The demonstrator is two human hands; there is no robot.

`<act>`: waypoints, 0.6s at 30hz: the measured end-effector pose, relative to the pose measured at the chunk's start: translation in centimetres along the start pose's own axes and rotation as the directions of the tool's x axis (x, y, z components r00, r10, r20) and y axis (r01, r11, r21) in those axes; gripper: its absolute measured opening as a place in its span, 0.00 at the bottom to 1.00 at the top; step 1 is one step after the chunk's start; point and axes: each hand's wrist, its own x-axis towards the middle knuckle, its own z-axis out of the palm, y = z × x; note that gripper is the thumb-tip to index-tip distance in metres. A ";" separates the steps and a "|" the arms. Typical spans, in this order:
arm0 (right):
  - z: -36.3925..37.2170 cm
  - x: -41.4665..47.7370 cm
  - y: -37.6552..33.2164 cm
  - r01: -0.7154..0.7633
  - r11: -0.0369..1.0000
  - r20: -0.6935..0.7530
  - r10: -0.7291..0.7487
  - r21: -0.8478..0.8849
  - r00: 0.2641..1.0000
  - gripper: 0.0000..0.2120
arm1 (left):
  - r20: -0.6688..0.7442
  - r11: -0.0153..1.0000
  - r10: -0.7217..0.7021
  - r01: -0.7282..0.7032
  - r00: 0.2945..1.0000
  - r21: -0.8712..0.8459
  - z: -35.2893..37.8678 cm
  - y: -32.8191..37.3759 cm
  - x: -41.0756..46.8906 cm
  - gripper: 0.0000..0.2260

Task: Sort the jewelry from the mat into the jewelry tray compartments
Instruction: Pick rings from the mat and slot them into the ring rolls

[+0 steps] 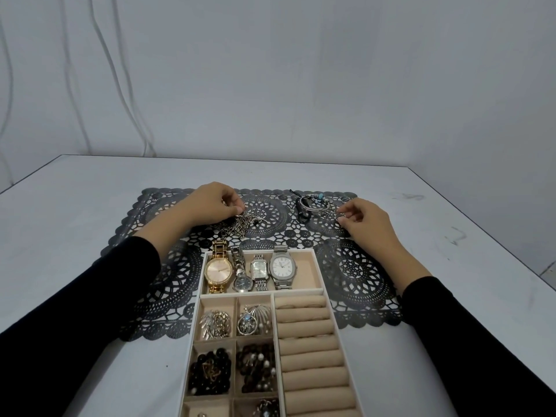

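Since the tray [301,291] sits at the near edge of the surface [90,206], lapping the near edge of the mat [355,272], both hands reach past it. Its near left compartments hold beads [210,368], then brooches [215,323]. Ring rolls [307,341] fill its right side. The far compartment holds four watches [255,270] side by side, with room at its right end. Beyond, on the mat, the left hand [210,206] pinches a heap of chains [240,225], likely to lift it free of tangles. The right hand [365,219] pinches a small metal piece just beside the bangles [313,204] near the mat's far right corner; what it is I cannot tell.
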 end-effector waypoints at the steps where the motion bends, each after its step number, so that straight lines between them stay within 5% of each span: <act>1: 0.0 -0.1 0.0 0.000 1.000 -0.003 0.000 0.018 1.000 0.05 | -0.014 1.000 0.007 -0.007 1.000 -0.012 0.1 0.0 -0.1 0.02; 11: -0.7 -1.2 -0.9 -0.016 0.978 -0.043 0.026 0.207 0.999 0.06 | -0.322 0.982 0.049 -0.105 0.945 -0.158 0.2 0.2 -1.6 0.02; 18: -1.2 -3.4 -3.1 -0.107 0.844 0.005 0.123 0.526 0.992 0.06 | -0.400 0.953 0.004 -0.125 0.917 -0.275 0.4 1.4 -4.1 0.01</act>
